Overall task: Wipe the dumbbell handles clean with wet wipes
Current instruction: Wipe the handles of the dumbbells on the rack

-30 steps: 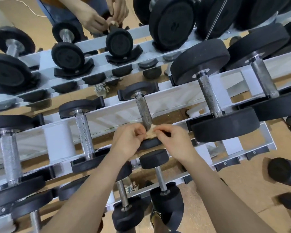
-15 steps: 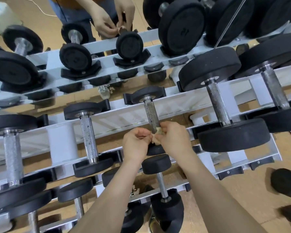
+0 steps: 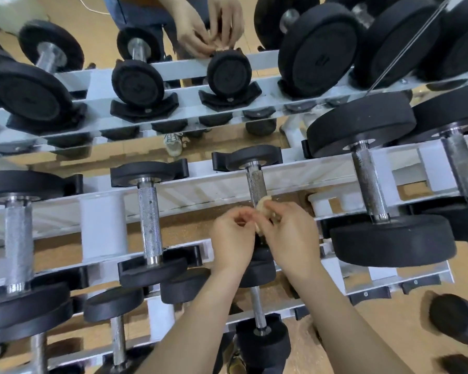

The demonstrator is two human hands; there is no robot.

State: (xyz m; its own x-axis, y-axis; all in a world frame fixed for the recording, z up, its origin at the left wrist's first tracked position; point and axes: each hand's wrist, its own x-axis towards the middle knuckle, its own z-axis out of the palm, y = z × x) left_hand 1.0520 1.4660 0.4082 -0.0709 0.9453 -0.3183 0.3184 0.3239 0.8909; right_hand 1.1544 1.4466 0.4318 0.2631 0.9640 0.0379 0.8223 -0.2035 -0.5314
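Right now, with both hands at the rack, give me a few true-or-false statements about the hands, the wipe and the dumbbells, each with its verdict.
1. The right hand pinches a crumpled wipe at the knurled handle. True.
2. The wipe is bright blue. False: it is beige.
3. The small dumbbell being wiped lies on the white rack. True.
4. The neighbouring dumbbell on its right has smaller heads. False: its heads are far bigger.

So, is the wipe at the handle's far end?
No, the wipe is at the near end of the handle, in the right hand.
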